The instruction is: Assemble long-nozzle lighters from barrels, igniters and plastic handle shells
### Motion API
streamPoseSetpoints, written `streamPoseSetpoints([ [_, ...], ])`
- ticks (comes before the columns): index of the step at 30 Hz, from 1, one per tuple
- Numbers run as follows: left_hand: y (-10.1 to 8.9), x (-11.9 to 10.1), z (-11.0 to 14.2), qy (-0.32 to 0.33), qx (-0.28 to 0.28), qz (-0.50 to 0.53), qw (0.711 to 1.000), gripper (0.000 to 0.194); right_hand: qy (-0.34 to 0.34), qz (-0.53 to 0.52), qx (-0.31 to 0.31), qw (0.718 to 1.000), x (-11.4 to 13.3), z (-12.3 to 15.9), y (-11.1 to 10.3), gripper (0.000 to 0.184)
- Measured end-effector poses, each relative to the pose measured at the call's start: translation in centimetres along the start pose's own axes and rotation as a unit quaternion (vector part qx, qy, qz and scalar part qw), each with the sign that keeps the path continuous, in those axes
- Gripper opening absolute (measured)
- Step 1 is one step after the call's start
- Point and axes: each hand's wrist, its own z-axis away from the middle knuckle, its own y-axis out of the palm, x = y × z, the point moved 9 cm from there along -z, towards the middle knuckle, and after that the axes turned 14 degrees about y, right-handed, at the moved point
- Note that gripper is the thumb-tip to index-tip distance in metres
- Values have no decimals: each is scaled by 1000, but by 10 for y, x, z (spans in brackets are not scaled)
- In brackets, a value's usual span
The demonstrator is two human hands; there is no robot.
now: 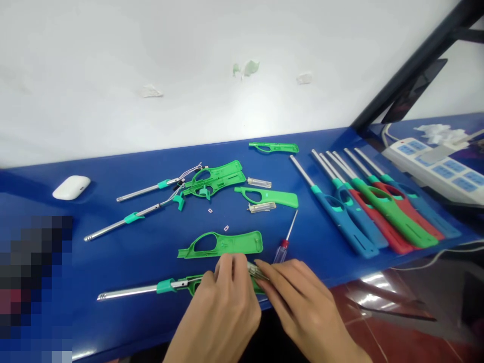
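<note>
My right hand (pixel 308 297) pinches a small clear fuel tank (pixel 258 271) between thumb and fingers. Close beside it, my left hand (pixel 227 297) is closed with curled fingertips over an opened green lighter body (pixel 194 286); what they grip is hidden. From that body a metal lighter tube (pixel 128 292) with a teal collar points left. Just beyond my hands lies an empty green casing half (pixel 236 243). A screwdriver (pixel 282 250) with a clear and red handle rests by my right hand.
Farther back are opened green lighter halves (pixel 223 176), another metal tube (pixel 123 222), and loose clear tanks (pixel 260 207). Several assembled lighters (pixel 348 219) lie in a row at right. A white earbud case (pixel 71 187) sits left; a power strip (pixel 438 164) is far right.
</note>
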Motion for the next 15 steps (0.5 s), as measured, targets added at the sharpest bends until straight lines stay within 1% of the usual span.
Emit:
streamPoseSetpoints([
  [3, -3, -5, 3, 24, -16, -16, 999, 30, 3, -13, -3, 1000, -1, 1, 0, 26],
  [5, -5, -3, 8, 24, -29, -22, 999, 33, 7, -10, -2, 1000, -1, 2, 0, 28],
  [8, -5, 12, 22, -14, -58, -12, 998, 41, 9, 1, 0, 1000, 0, 2, 0, 29],
  [9, -3, 19, 27, -35, -69, 4, 997, 44, 9, 3, 1, 1000, 0, 2, 1, 29],
  [10, -3, 27, 33, -59, -93, 30, 993, 43, 9, 2, 2, 1000, 0, 2, 0, 30],
  [11, 1, 33, 37, -78, -106, 74, 989, 40, 10, -1, 5, 1000, 0, 1, 1, 31],
  [12, 3, 40, 42, -99, -139, 119, 978, 36, 11, -5, 9, 1000, 0, 1, 1, 32],
  [15, 14, 55, 54, -180, -219, 240, 928, 19, 22, -21, 34, 999, -4, -2, 3, 36],
])
